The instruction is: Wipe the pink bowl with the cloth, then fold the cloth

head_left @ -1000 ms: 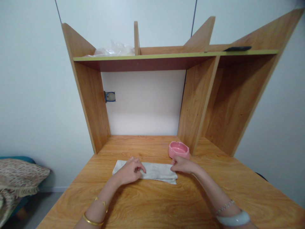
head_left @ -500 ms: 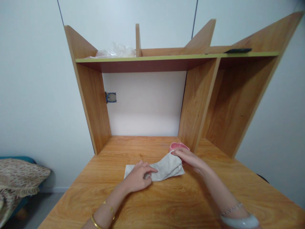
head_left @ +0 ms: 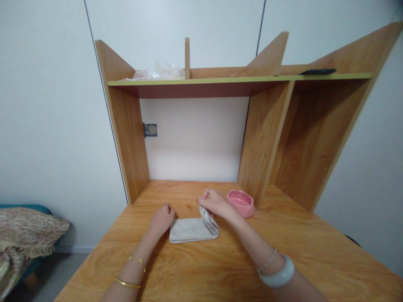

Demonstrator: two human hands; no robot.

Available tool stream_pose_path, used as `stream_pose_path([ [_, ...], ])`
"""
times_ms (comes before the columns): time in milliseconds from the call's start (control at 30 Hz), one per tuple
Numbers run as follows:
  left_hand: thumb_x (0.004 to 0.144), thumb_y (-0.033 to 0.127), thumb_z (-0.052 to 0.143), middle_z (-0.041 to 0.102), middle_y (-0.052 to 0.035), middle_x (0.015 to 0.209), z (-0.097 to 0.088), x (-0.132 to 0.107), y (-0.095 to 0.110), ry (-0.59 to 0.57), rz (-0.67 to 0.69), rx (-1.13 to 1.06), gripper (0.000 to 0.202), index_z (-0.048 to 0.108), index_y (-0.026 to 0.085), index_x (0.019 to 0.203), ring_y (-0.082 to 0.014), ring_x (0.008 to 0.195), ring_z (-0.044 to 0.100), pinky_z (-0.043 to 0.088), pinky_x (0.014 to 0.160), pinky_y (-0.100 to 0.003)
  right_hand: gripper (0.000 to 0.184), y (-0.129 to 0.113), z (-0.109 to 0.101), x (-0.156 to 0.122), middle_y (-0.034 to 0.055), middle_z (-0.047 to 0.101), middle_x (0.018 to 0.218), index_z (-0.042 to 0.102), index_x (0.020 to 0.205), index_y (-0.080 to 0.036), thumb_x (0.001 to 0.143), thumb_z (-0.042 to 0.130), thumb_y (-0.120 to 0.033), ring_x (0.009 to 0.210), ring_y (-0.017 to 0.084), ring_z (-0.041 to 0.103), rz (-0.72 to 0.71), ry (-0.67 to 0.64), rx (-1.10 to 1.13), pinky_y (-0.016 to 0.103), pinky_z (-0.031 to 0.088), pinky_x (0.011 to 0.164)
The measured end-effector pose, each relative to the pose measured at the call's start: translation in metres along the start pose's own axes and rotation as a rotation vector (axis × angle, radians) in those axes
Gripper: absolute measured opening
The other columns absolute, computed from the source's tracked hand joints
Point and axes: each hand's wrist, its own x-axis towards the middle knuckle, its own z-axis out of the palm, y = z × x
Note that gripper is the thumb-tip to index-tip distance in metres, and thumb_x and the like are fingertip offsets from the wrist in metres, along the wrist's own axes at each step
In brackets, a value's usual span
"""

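A light grey cloth (head_left: 189, 230), folded into a strip, lies on the wooden desk. Its right end is raised and bent over, pinched in the fingertips of my right hand (head_left: 215, 203). My left hand (head_left: 162, 219) rests by the cloth's left far corner with its fingers curled; the fingertips are hidden, so I cannot make out whether they grip anything. Just right of my right hand stands a pink angular bowl (head_left: 241, 204), apart from the cloth.
A wooden hutch with side panels (head_left: 264, 147) and an upper shelf (head_left: 220, 79) rises at the back of the desk (head_left: 201, 272). Clear plastic (head_left: 160, 72) and a dark flat object (head_left: 317, 71) lie on that shelf. A patterned throw (head_left: 31, 228) is at the far left.
My right hand has moved left with the cloth's right end, folding it up and uncovering the pink bowl. My left hand has gone from on top of the cloth to its left edge.
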Motion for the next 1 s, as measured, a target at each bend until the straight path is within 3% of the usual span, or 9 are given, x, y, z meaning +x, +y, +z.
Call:
stream_pose_path([
  [233,0.083,0.013,0.035,0.064,-0.0123,0.089,0.009,0.006,-0.008,-0.041,0.089,-0.096,0.02,0.055,0.011,0.089,-0.0152,0.081,0.06,0.039,0.069,-0.023,0.02,-0.028,0.055,0.001,0.0038,0.06,0.045,0.057,0.049,-0.015,0.064,0.048,-0.025,0.044,0.012,0.054,-0.08,-0.114,-0.122,0.019,0.034,0.042],
  [500,0.081,0.01,0.037,0.064,-0.0099,0.098,0.006,0.005,-0.011,-0.074,0.16,-0.155,0.024,0.054,0.014,0.097,-0.0158,0.091,0.059,0.041,0.076,-0.023,0.024,-0.031,0.081,-0.001,0.0071,0.065,0.054,0.064,0.054,-0.014,0.067,0.046,-0.022,0.049,0.015,0.058,-0.12,-0.208,-0.156,0.02,0.037,0.044],
  [633,0.084,0.012,0.034,0.062,-0.0138,0.102,0.003,0.001,-0.01,-0.024,0.103,-0.114,0.029,0.048,0.012,0.109,-0.0187,0.095,0.057,0.039,0.078,-0.027,0.028,-0.025,0.068,0.001,0.0037,0.065,0.054,0.066,0.065,-0.015,0.073,0.041,-0.023,0.044,0.011,0.054,-0.14,-0.227,-0.129,0.019,0.034,0.043],
  [833,0.088,0.014,0.027,0.062,-0.0141,0.098,-0.005,-0.002,-0.001,0.05,0.117,-0.095,0.031,0.043,0.014,0.114,-0.0205,0.093,0.058,0.039,0.075,-0.028,0.024,0.004,0.018,0.015,0.0001,0.063,0.064,0.064,0.087,-0.017,0.07,0.048,-0.016,0.058,0.009,0.054,-0.108,-0.147,-0.124,0.017,0.032,0.048],
  [1000,0.088,0.013,0.027,0.063,-0.0128,0.095,-0.004,-0.002,0.0,0.083,0.127,-0.123,0.03,0.044,0.014,0.112,-0.0186,0.091,0.059,0.039,0.074,-0.026,0.009,0.037,0.005,0.016,-0.0035,0.053,0.045,0.061,0.062,-0.013,0.066,0.053,-0.014,0.042,0.007,0.047,-0.033,-0.326,-0.099,0.016,0.034,0.042],
])
